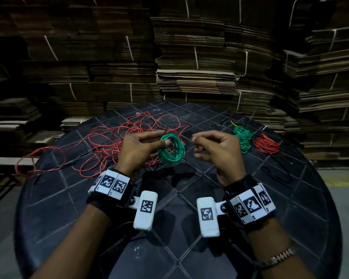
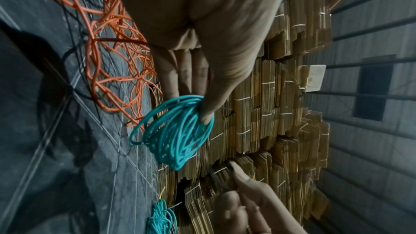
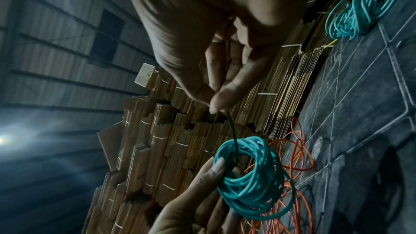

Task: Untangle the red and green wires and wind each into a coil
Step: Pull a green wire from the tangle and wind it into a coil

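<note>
Stacked bundles of flattened brown cardboard wall off the top of the head view, and below them sits the round dark table with a diamond grid where we work.

Our left hand, at the centre of the frame, pinches the wound coil of green plastic-coated wire between thumb and fingers, the thumb pressed on its upper rim so the ring stands upright above the table. Our right hand, just right of the coil, has thumb and forefinger closed on a thin dark tie strand; in the right wrist view this strand runs from the fingertips down into the coil's opening.

We judge the step in hand to be binding the green coil. To do it well we should keep the left pinch firm so the turns stay stacked, draw the strand snug around the bundle, and avoid pulling so hard that the ring collapses.

The coil looks tidy: many close, nearly even turns, one or two sitting slightly loose at the outer edge.

Outward, the loose red plastic-coated wire sprawls in tangled loops across the left and upper middle of the table, not yet wound. At right of the frame lie a bunched green wire bundle and, just beside it, a small red wire coil.
</note>
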The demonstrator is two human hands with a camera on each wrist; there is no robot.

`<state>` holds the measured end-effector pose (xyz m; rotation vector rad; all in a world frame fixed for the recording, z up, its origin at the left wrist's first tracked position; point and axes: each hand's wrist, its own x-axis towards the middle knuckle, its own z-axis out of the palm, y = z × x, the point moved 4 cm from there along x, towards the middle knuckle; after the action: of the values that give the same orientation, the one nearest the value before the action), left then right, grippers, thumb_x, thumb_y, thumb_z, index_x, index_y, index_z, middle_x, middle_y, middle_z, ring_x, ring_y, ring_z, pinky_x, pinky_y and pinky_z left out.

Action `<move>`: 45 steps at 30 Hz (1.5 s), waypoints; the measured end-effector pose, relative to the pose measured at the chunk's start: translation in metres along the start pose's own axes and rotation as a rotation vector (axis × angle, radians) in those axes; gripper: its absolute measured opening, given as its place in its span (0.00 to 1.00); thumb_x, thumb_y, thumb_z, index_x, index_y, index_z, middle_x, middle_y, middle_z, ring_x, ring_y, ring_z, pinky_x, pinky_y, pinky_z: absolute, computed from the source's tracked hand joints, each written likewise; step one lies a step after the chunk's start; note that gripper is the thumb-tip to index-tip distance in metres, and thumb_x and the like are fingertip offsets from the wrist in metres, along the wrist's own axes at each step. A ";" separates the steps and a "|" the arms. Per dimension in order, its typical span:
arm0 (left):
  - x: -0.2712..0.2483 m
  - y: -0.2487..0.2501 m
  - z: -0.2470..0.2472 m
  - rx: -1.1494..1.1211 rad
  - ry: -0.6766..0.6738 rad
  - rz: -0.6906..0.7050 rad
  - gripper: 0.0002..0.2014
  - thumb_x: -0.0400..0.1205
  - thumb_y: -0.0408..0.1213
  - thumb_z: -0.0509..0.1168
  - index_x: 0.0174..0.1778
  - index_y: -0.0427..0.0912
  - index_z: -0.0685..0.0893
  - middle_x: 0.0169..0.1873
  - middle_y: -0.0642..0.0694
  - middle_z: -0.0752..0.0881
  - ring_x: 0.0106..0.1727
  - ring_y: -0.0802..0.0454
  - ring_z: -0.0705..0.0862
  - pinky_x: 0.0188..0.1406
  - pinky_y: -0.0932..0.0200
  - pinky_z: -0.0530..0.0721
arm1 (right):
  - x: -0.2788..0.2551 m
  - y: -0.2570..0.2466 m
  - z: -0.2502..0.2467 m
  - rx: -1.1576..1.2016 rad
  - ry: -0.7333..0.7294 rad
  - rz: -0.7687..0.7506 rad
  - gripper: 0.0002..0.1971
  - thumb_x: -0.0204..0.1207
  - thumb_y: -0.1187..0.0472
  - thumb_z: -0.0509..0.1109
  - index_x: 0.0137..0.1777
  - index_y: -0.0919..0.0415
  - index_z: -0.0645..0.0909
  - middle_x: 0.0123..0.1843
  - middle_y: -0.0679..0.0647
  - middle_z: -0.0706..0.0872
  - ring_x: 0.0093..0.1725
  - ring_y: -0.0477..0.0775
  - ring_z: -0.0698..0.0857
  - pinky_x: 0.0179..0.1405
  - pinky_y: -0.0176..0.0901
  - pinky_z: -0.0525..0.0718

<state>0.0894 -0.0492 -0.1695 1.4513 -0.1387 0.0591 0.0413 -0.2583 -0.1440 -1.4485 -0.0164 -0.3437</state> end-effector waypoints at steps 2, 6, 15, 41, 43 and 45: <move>0.000 0.001 0.001 -0.021 0.004 0.028 0.17 0.73 0.28 0.82 0.56 0.44 0.94 0.49 0.43 0.95 0.56 0.44 0.94 0.55 0.49 0.90 | 0.002 0.000 -0.002 0.027 0.034 -0.003 0.03 0.76 0.73 0.78 0.47 0.72 0.90 0.35 0.59 0.91 0.32 0.51 0.87 0.31 0.40 0.88; 0.000 0.005 0.003 -0.038 0.000 0.084 0.17 0.73 0.25 0.81 0.57 0.42 0.93 0.49 0.42 0.95 0.53 0.46 0.95 0.47 0.58 0.92 | 0.004 0.007 -0.004 0.031 0.020 0.047 0.04 0.77 0.73 0.77 0.50 0.73 0.88 0.37 0.63 0.92 0.37 0.57 0.91 0.36 0.39 0.90; -0.004 0.007 0.011 0.129 -0.096 0.200 0.19 0.72 0.25 0.82 0.59 0.35 0.92 0.51 0.45 0.95 0.54 0.50 0.94 0.50 0.60 0.92 | 0.001 0.016 0.009 0.140 -0.077 0.250 0.02 0.81 0.69 0.73 0.48 0.64 0.87 0.37 0.54 0.91 0.31 0.43 0.81 0.21 0.27 0.74; -0.006 0.003 0.018 0.242 -0.178 0.220 0.20 0.73 0.26 0.82 0.61 0.32 0.92 0.53 0.42 0.95 0.56 0.47 0.94 0.61 0.43 0.92 | 0.000 0.015 0.009 0.262 -0.095 0.445 0.04 0.77 0.67 0.76 0.51 0.63 0.88 0.36 0.51 0.88 0.29 0.39 0.74 0.14 0.24 0.62; -0.006 0.004 0.018 0.248 -0.181 0.222 0.20 0.73 0.26 0.82 0.61 0.33 0.92 0.53 0.43 0.95 0.57 0.48 0.94 0.61 0.44 0.92 | 0.000 0.015 0.009 0.265 -0.105 0.453 0.05 0.77 0.67 0.76 0.52 0.63 0.88 0.36 0.51 0.88 0.30 0.39 0.74 0.13 0.24 0.63; -0.007 0.005 0.019 0.258 -0.191 0.225 0.20 0.73 0.26 0.82 0.61 0.34 0.92 0.54 0.44 0.95 0.57 0.49 0.94 0.61 0.44 0.92 | -0.001 0.017 0.010 0.239 -0.115 0.455 0.05 0.77 0.67 0.76 0.52 0.63 0.88 0.36 0.51 0.89 0.30 0.39 0.75 0.13 0.24 0.63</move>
<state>0.0806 -0.0667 -0.1634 1.6926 -0.4650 0.1256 0.0467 -0.2467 -0.1595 -1.1915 0.1723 0.1120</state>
